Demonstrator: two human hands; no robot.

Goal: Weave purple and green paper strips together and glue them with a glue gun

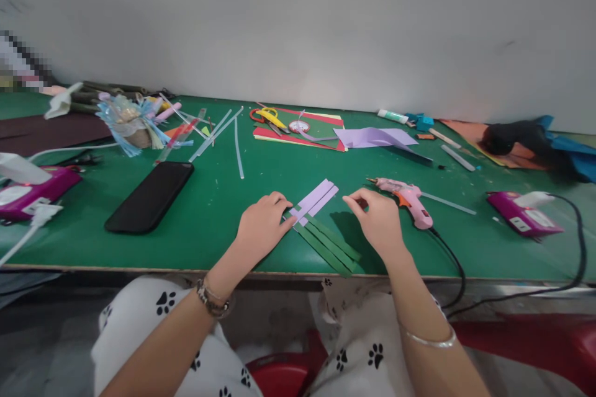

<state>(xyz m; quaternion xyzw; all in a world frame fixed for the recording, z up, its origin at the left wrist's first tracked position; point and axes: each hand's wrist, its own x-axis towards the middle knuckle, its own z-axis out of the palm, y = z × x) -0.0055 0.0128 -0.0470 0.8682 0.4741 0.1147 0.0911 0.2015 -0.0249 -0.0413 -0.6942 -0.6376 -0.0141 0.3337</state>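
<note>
Purple paper strips (318, 196) lie crossed over green paper strips (328, 244) near the table's front edge, woven together at their left ends. My left hand (263, 221) holds that joined end down, its thumb and index finger on the purple strips. Just right of the strips, my right hand (378, 218) hovers over the table with thumb and index finger pinched together. Whatever is between those fingertips, if anything, is too small to make out. Beside the right hand rests a pink glue gun (404, 196) with a glue stick in its back.
A black phone (149, 197) lies left; purple power strips (524, 214) sit at both sides. Behind are yellow-handled scissors (272, 116), a tape roll (299, 126), purple paper (372, 137), loose glue sticks (238, 146) and a straw-like bundle (135, 118). The glue gun's cord (459, 260) drops over the front edge.
</note>
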